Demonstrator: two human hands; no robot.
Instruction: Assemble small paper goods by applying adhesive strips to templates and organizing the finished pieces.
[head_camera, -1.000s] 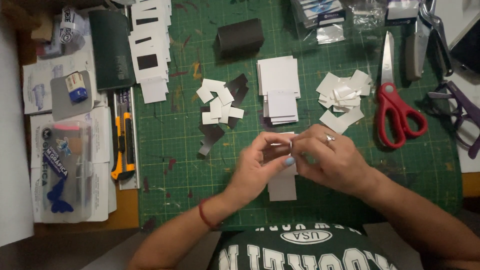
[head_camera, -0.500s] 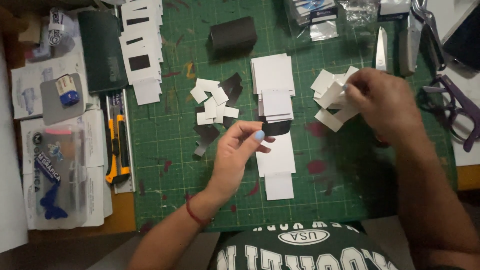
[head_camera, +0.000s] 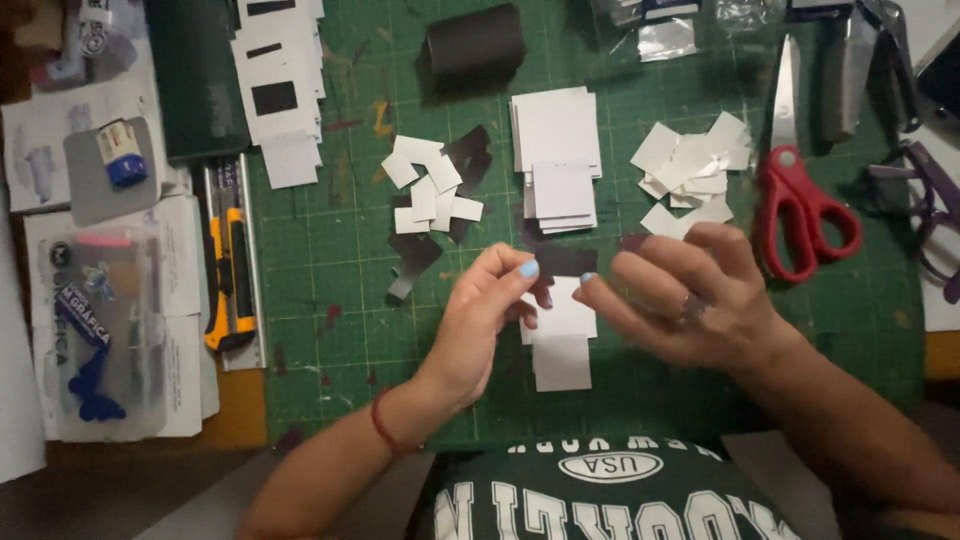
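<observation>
Back from the white scraps at two o'clock, the right hand is hovering, fingers spread, beside the left hand pinching a black strip (red scissors lying at three).

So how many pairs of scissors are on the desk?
2 show: red-handled scissors right of the white paper scraps, and purple-handled scissors at the right edge, partly cut off. Others may lie out of frame.
</observation>
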